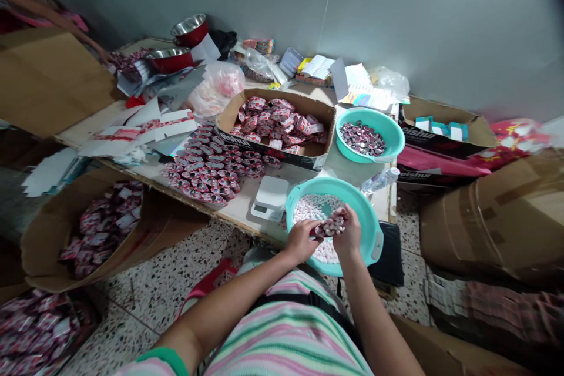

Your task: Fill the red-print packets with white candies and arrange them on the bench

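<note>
Both my hands meet over a large turquoise basin point(370, 211) holding many small round white and pale pink pieces point(319, 205). My left hand point(302, 241) grips one side of a small open pouch with a red-and-pink print point(321, 230). Curled against the other side is my right hand point(349, 232), with pale pieces between the hands at the pouch's mouth. Whether my right hand holds the pouch, the pieces or both is unclear. A white kitchen scale point(271, 195) sits just left of the basin.
Many similar printed pouches point(211, 164) stand in rows on the table, and more fill a cardboard tray point(328, 153). A smaller turquoise basin point(390, 150) holds dark round pieces. A plastic bottle point(379, 181) lies beside it. Large cartons point(167, 247) flank the table. Another person's arm point(53, 14) reaches in at far left.
</note>
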